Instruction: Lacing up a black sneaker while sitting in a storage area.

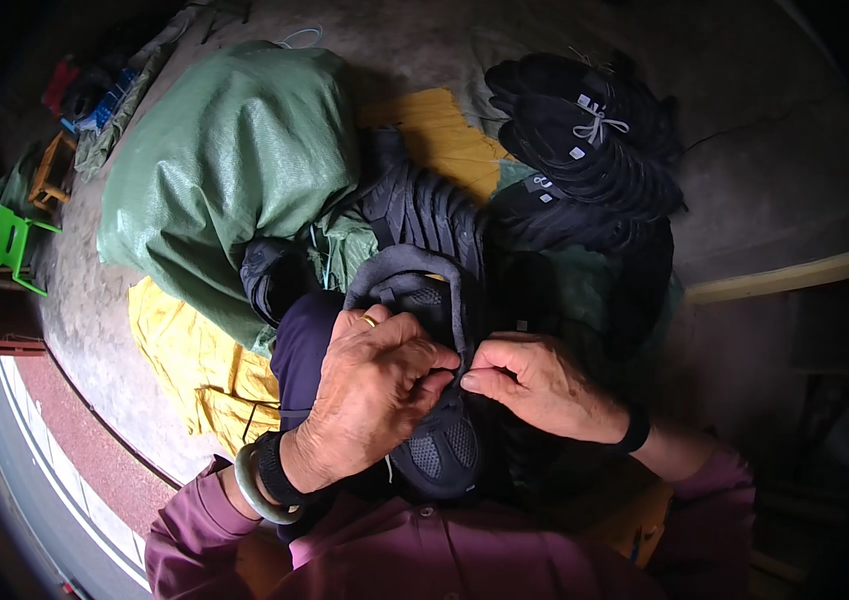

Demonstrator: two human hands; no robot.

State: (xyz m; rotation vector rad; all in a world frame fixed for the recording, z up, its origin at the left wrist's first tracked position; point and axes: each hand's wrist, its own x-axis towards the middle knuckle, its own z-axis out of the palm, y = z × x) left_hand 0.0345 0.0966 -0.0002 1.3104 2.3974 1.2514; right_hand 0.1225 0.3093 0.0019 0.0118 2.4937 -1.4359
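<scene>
A dark grey shoe upper (414, 290) with mesh panels lies on my lap. My left hand (369, 395), with a ring, a green bangle and a black wristband, grips its left side and pinches the collar edge. My right hand (534, 385), with a black wristband, pinches the same edge from the right, fingertips almost touching the left hand's. Whether a needle or thread sits between the fingers is too small to tell.
A full green woven sack (234, 160) lies ahead on the left over yellow sacking (194, 360). A stack of black shoe uppers (589, 135) tied with white string lies ahead on the right. A green stool (9, 240) and small wooden stool (49, 170) stand far left.
</scene>
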